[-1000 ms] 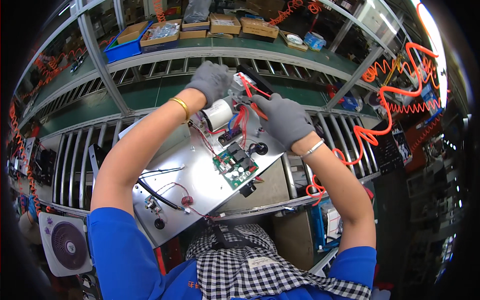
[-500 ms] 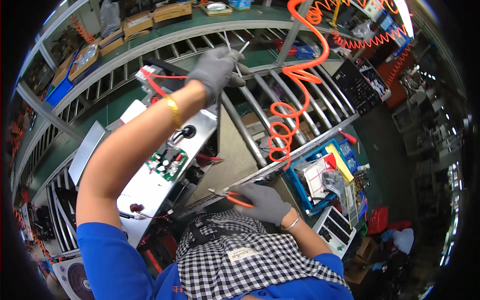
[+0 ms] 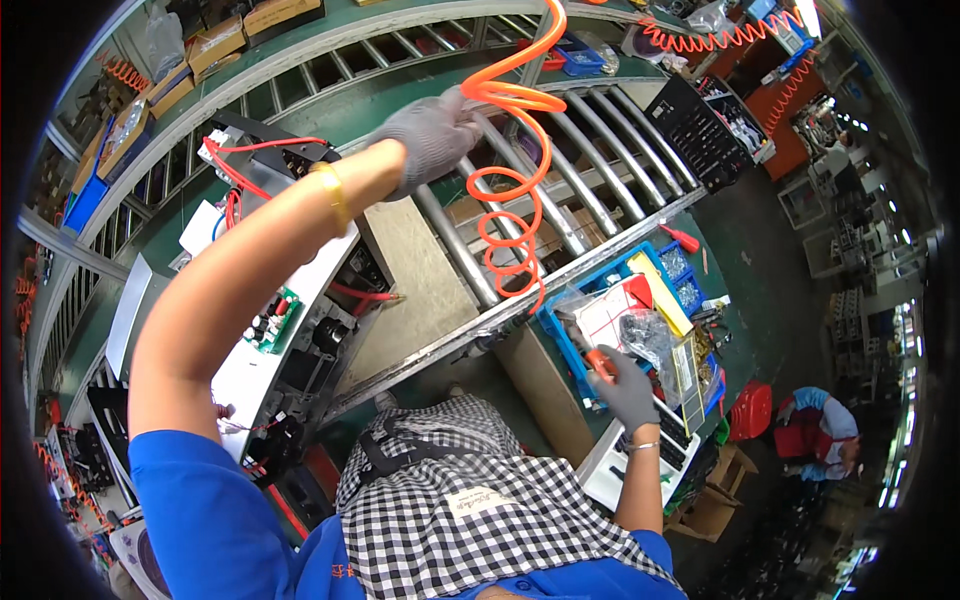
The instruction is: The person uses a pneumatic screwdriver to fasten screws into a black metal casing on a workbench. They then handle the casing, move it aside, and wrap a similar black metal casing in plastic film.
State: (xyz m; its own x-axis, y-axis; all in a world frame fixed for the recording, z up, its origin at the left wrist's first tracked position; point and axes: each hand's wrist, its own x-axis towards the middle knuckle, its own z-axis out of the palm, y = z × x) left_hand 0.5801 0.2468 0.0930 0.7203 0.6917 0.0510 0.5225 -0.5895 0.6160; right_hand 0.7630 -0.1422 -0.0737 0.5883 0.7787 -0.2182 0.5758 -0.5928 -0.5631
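Note:
My left hand, in a grey glove, reaches over the roller conveyor beside the orange coiled air hose. Its fingers are curled and partly blurred; I cannot make out what they hold. My right hand, also gloved, is closed round orange-handled cutting pliers at the near edge of a blue bin. Left of my body lies a metal panel with a green circuit board on it, partly behind my left forearm. Red cables run across its far end.
A flat board lies beside the conveyor rollers. The bin holds papers, plastic bags and a yellow piece. A white tray with black strips stands nearer me. A red-handled tool lies beyond the bin. Cardboard boxes line the far shelf.
My right hand has carried the pliers rightward to the blue bin. The thin white strips seen at my left hand no longer show. The view has shifted to the right.

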